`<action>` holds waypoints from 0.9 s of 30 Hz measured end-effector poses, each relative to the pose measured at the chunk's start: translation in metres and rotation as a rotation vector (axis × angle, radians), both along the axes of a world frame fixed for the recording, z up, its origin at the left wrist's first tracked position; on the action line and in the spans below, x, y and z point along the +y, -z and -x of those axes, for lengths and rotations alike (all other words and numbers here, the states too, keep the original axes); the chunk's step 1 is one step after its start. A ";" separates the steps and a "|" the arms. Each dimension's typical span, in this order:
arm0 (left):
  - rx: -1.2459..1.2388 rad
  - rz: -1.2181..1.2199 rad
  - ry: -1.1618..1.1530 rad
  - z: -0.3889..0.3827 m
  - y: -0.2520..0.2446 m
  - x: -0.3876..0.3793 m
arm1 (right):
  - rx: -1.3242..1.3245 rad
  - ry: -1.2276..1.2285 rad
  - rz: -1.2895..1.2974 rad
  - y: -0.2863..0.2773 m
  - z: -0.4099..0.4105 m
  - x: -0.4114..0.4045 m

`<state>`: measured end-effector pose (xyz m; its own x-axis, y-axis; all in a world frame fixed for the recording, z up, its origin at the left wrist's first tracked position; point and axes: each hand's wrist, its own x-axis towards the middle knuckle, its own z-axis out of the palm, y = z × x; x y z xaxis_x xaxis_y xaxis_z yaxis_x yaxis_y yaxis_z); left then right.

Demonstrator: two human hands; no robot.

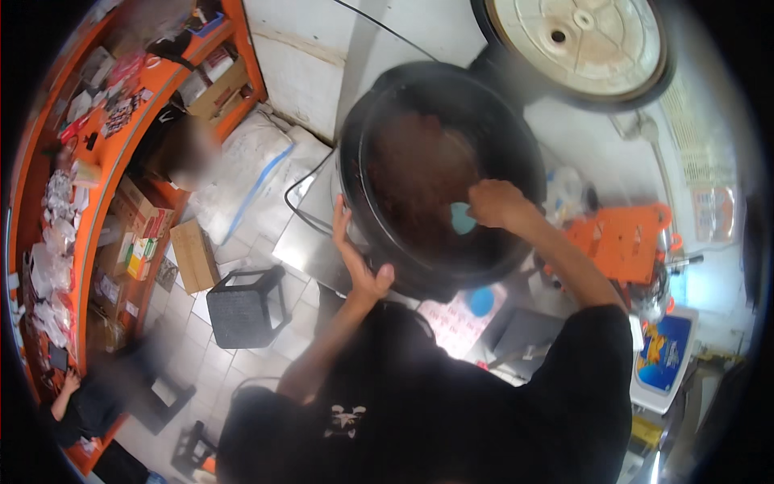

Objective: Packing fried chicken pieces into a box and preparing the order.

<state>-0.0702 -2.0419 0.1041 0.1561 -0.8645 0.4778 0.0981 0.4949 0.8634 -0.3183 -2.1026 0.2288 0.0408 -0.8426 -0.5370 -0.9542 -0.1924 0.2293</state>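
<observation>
A large black round cooker pot (357, 175) stands before me, with a dark reddish-brown mass (417, 163) inside under haze or steam. My right hand (499, 206) reaches over the rim, fingers closed on a light teal utensil (463, 219); its shape below the hand is partly hidden. Against the outside of the pot at its lower left, my left hand (363, 260) rests with fingers spread and grips nothing. The cooker's round lid (604, 42), with a pale inner plate, is raised at the upper right.
Orange shelves (109, 181) with boxes and bags line the left. A black stool (245, 314) and a cardboard box (193, 257) stand on the tiled floor. Right of the pot are an orange plastic item (623, 242) and a blue-and-white container (665, 357). A person (103, 399) is at lower left.
</observation>
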 end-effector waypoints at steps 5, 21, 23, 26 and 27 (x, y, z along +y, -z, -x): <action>0.011 -0.013 0.009 -0.003 -0.011 0.008 | -0.169 0.191 0.506 -0.051 -0.003 -0.067; 0.014 -0.076 0.023 0.000 0.002 0.011 | -0.361 -0.016 0.090 0.024 -0.051 -0.048; 0.013 -0.067 0.013 0.002 -0.002 0.011 | -0.436 -0.138 0.123 0.008 -0.013 -0.060; 0.024 -0.055 0.017 0.001 -0.006 0.010 | -0.606 0.244 0.308 -0.018 -0.029 -0.074; 0.024 -0.064 0.015 0.001 -0.006 0.011 | -0.614 0.269 0.358 0.001 -0.035 -0.077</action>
